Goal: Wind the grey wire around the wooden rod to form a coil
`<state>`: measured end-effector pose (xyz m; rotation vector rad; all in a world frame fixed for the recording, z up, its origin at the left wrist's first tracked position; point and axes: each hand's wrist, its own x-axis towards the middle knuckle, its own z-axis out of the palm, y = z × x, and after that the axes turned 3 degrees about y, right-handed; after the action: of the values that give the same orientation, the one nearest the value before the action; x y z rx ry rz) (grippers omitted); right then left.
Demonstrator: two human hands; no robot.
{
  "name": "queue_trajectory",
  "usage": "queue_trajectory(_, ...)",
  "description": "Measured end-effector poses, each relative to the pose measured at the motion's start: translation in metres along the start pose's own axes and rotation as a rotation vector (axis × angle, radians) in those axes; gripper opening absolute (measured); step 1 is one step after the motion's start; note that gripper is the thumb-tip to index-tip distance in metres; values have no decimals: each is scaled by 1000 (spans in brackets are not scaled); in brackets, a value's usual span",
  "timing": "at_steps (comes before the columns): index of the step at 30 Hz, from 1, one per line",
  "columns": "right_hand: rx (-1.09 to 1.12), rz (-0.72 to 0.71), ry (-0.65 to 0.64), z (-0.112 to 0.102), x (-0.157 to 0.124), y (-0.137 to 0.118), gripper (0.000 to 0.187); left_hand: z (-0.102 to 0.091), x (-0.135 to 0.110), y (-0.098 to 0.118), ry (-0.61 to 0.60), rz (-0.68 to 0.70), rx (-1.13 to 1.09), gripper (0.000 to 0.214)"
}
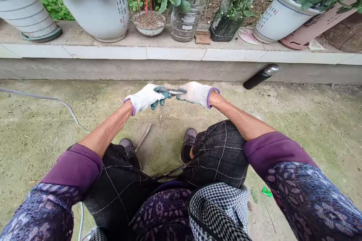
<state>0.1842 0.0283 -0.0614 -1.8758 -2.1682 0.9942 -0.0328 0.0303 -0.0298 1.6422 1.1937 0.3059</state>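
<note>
A short silvery metal rod (pixel 173 92) with a ridged, thread-like stretch spans the gap between my hands, held level out in front of me. My left hand (pixel 148 96), in a white knit glove with green-grey coated fingers and a purple cuff, is closed around its left end. The right end is pinched in my right hand (pixel 197 93), gloved the same way. Fingers hide both ends of the rod, so its exact kind does not show. Below my left hand, a thin stick-like piece (pixel 143 138) lies on the ground beside my shoe.
A black thermos bottle (pixel 260 77) with a silver cap stands by the low wall. On the tiled ledge (pixel 175 53) are several potted plants and a bowl (pixel 149 28) with red sticks. A grey cable (pixel 69 107) runs along the ground at left; green litter (pixel 266 191) lies right.
</note>
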Motion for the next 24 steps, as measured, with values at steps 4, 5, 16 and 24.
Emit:
queue_trajectory(4,-29,-14,193,-10,-5,-1,19,-2,8,-9,-8,62,-135,28)
queue_trajectory(5,23,6,208,-12,-7,-4,18,-3,10,-11,-14,79,-166,29)
queue_trajectory(16,760,-108,-56,-25,-42,-28,37,-9,11,-9,-40,72,-156,16)
queue_trajectory(24,224,-82,-383,-14,-33,-15,28,-12,4,-3,-94,35,141,12)
